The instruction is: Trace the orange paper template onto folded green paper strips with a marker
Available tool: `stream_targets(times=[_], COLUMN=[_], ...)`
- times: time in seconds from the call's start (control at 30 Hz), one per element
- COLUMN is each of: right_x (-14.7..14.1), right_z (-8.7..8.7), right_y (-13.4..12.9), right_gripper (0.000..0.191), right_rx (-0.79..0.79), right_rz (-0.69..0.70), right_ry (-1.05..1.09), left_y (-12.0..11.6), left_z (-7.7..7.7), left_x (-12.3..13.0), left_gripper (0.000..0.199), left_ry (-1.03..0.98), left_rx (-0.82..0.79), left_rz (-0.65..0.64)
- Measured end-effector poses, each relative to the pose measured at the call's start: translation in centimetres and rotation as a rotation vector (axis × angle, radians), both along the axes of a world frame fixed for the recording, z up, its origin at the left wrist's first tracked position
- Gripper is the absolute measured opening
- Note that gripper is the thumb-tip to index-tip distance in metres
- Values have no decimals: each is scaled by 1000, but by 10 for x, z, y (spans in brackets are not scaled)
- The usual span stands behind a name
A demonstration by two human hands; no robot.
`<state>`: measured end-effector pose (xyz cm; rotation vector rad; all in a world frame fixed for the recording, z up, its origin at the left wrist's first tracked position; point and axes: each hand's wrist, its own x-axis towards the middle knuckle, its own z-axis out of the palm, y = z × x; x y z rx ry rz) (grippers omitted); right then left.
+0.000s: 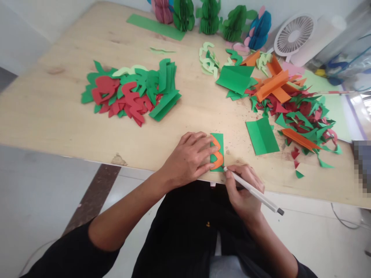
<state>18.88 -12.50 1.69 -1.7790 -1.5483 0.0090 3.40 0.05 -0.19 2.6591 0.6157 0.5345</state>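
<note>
At the table's front edge, my left hand (191,156) lies flat with its fingers stretched out. Its fingertips press an orange paper cutout (218,159) with a wavy edge onto a small green paper piece (221,141). My right hand (246,187) grips a white pen (255,192) with a dark end cap. The pen's tip touches the green paper close to the cutout's lower right edge. Part of the cutout is hidden under my left fingers.
Red and green cutouts (130,90) lie piled at the left. Scraps (307,116) and folded orange strips (272,85) are heaped at the right, near a folded green sheet (262,136). Behind stand honeycomb paper figures (209,17) and a white fan (294,36).
</note>
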Motion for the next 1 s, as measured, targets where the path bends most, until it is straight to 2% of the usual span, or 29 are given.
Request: stream_targets(times=[0.33, 0.6, 1.0], right_x=[2, 2, 0], right_z=[-4, -5, -11], right_y=[-2, -3, -1], right_gripper=[11, 24, 26], right_rx=[19, 15, 50], right_rz=[-2, 153, 153], right_ry=[-11, -162, -235], left_y=[1, 1, -1], left_z=[-1, 2, 7], left_x=[-1, 1, 0], left_gripper=[34, 33, 36], left_ry=[-26, -19, 28], left_rx=[-6, -24, 7], left_rz=[-21, -17, -26])
